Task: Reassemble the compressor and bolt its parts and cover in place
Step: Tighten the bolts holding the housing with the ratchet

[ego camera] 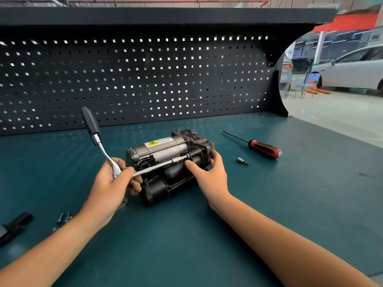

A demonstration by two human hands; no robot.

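Our left hand [112,179] grips the ratchet [103,150] at its head. The extension bar [153,167] runs from that hand to a socket just beside our right thumb. Our right hand [209,175] wraps the end of the compressor [165,154], which lies on the bench [269,204] between both hands. We judge it heavy, rigid and smooth-sided, so it is best steadied by the blocky end.

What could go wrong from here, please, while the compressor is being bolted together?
1. The long extension on the ratchet may slip off its seat; the thumb of the right hand lies right beside the tip.
2. The compressor sits unclamped on the bench, steadied only by that hand, so it could twist.
3. The left forearm could knock the loose bolts.
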